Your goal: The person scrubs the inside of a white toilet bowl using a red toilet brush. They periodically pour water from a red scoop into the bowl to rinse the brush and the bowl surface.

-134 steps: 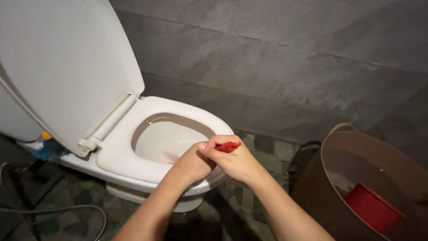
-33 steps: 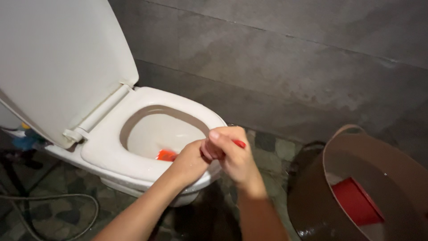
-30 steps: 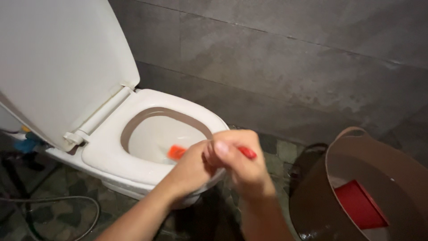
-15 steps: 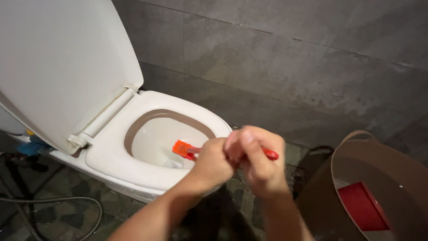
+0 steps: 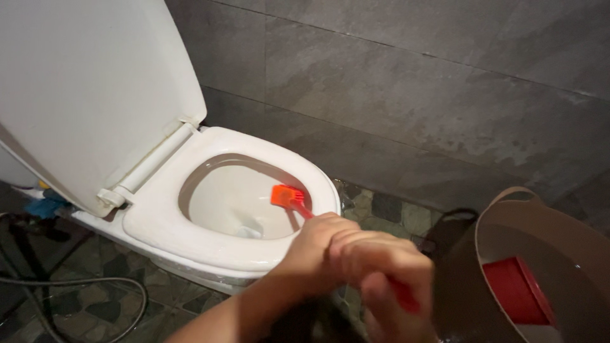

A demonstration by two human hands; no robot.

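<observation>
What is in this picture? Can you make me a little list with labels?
place: bathroom with grey wall tiles and a patterned floor
toilet: white, seat down, lid up
left hand: gripping the red brush handle, close against the other hand
right hand: gripping the same handle, nearer the camera
brush: red head inside the bowl, near the right-hand rim
bucket: brown, on the right, holding water and a red scoop
hose: grey, on the floor at left

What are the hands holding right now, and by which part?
Both hands, left hand and right hand, grip a red toilet brush by its handle; the brush head is inside the toilet bowl.
</observation>
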